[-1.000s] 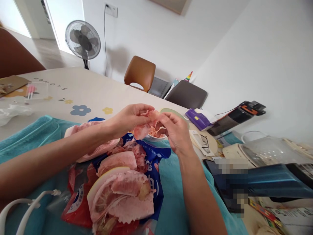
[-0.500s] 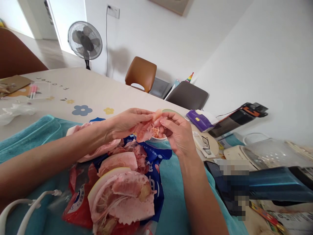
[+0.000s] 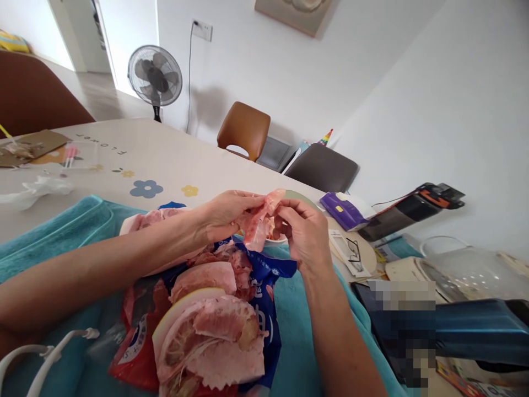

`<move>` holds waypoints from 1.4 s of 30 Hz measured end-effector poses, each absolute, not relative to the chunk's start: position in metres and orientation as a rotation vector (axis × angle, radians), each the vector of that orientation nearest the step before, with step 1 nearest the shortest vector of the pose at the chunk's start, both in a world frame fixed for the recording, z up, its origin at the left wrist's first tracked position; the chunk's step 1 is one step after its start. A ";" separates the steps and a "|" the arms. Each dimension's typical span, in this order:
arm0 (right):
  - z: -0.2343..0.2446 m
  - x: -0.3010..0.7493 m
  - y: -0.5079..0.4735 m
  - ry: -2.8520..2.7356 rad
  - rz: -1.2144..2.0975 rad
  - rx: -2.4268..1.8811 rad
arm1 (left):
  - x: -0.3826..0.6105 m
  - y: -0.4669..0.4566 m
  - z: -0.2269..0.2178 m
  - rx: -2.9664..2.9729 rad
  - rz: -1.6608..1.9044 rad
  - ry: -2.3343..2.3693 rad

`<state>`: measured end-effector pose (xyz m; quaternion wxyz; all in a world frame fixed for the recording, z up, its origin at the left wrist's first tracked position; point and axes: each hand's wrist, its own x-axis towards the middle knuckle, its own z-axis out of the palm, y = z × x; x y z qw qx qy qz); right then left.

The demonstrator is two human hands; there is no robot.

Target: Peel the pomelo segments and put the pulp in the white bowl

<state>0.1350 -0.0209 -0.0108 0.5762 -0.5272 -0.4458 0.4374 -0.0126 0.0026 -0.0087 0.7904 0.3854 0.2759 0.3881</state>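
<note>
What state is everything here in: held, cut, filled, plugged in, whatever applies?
Left hand: gripping the pomelo segment
Right hand: fingers curled at the segment's edge
Pomelo segment: torn, raised off the table
Pomelo chunk: cut open, rind on
Bowl: holds pinkish pulp, partly hidden
Electric fan: upright, blades look still
Plug: in its wall socket

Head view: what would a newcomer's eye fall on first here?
Probably the thick-rinded pink citrus pieces at the lower middle, heaped on blue-and-red plastic packaging over a turquoise towel. Next, just above at the picture's centre, the left hand and right hand hold a pink fruit segment between them.
</note>
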 end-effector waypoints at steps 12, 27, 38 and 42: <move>-0.007 0.163 -0.015 -1.053 1.016 -1.119 | 0.027 0.040 -0.008 0.975 0.854 0.701; 0.005 0.190 -0.017 -1.009 0.782 -0.996 | 0.040 0.069 -0.020 1.846 0.707 0.881; -0.002 0.189 -0.011 -0.993 0.698 -1.019 | 0.030 0.064 -0.010 2.149 0.675 1.159; -0.004 0.186 -0.011 -0.991 0.625 -1.023 | 0.028 0.058 -0.008 2.067 0.958 1.164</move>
